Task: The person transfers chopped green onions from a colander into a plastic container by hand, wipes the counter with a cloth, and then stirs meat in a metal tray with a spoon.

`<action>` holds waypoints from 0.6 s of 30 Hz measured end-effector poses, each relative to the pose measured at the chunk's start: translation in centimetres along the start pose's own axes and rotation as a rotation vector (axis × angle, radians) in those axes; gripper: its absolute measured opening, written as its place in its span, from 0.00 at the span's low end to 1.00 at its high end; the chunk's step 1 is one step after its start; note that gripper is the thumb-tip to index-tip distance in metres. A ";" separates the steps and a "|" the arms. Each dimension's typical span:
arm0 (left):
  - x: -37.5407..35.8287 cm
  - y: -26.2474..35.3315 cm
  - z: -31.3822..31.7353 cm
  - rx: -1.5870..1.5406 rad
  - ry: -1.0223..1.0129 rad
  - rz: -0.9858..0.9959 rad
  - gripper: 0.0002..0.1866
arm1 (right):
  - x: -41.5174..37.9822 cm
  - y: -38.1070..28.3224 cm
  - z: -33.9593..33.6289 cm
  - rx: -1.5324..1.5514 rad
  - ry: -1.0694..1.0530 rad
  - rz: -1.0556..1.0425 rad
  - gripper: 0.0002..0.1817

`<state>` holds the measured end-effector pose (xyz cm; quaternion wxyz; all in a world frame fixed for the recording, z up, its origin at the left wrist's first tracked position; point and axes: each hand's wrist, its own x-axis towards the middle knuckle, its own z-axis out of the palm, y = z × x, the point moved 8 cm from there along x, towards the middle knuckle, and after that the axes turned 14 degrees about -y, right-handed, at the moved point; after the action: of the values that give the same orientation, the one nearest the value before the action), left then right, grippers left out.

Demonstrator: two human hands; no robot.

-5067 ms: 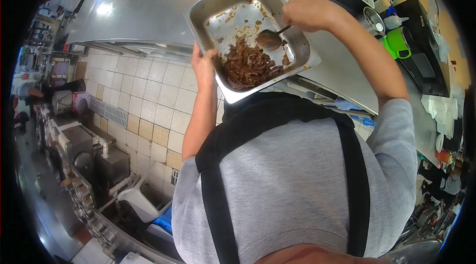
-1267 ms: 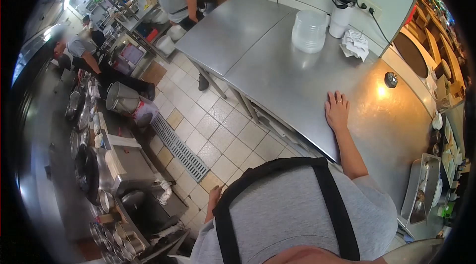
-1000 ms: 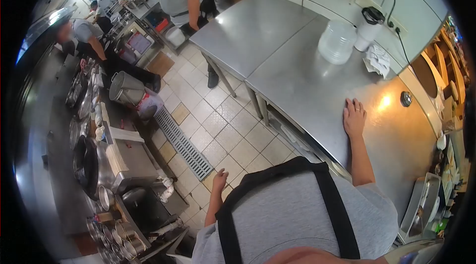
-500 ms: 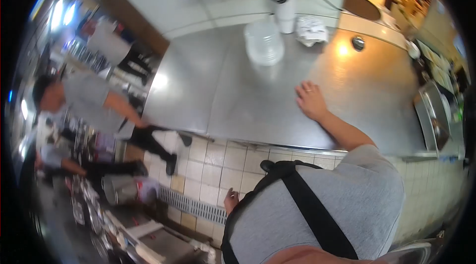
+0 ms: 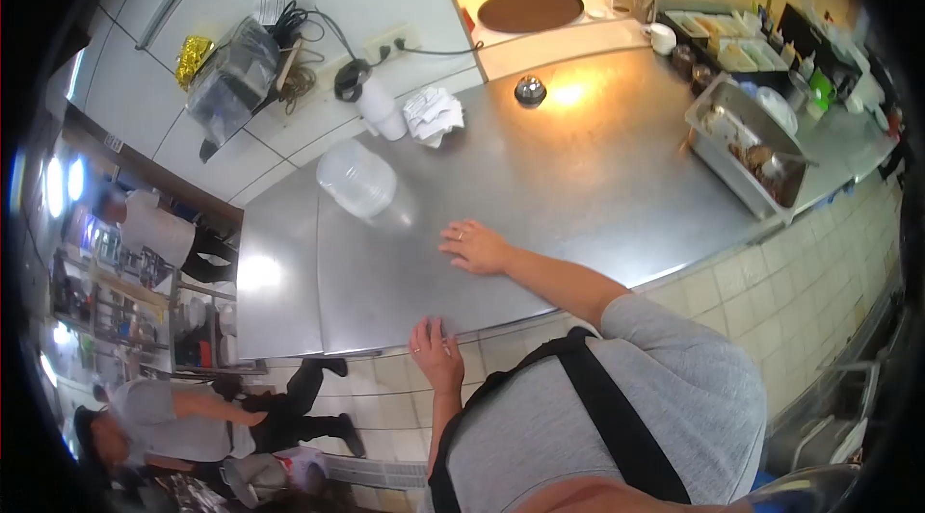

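Observation:
My right hand [image 5: 477,246] lies palm down on the steel counter [image 5: 597,185], fingers stretched out and holding nothing. My left hand [image 5: 436,356] is at the counter's front edge, its fingers extended and nothing in them. Beyond my right hand, toward the wall, lies a clear plastic container [image 5: 356,178] on its side. Behind it stand white cups [image 5: 383,113] with a black top, and beside these is a crumpled white cloth or paper bundle [image 5: 434,116]. A shiny silver call bell [image 5: 529,90] rests farther back, near the warm light reflection.
At the right end sits a steel pan [image 5: 708,149] with food remnants, near condiment trays [image 5: 723,41] and a white mug [image 5: 660,38]. A round brown tray [image 5: 531,10] lies on the pass ledge. Co-workers [image 5: 159,224] stand at left; one person [image 5: 183,412] is beside the counter's left end.
My view has turned to the right, bringing the pan and pass ledge into fuller sight. My left hand has risen from my side to the counter edge. My right hand stays on the counter.

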<state>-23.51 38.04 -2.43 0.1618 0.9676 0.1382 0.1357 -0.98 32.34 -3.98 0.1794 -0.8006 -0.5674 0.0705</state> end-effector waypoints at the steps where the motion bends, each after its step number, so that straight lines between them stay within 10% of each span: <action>1: 0.6 1.3 1.0 0.108 -0.028 -0.016 0.22 | -0.9 0.4 -0.4 0.047 0.010 -0.054 0.21; 10: -10.1 -6.0 1.7 -0.058 0.144 -0.570 0.33 | -3.1 -0.1 -1.6 0.150 -0.054 -0.273 0.17; 14: -28.8 -16.1 11.6 -0.352 -0.416 -1.173 0.33 | 1.1 -6.2 0.8 0.125 -0.098 -0.388 0.18; 18: -44.7 -18.4 17.9 -0.466 -0.763 -1.370 0.35 | 9.3 -14.0 4.9 0.291 -0.182 -0.546 0.19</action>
<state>-63.50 35.88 -34.92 0.4417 0.5897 0.6025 -0.3067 -11.66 46.10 -2.53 0.2528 -0.5752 -0.7589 0.1714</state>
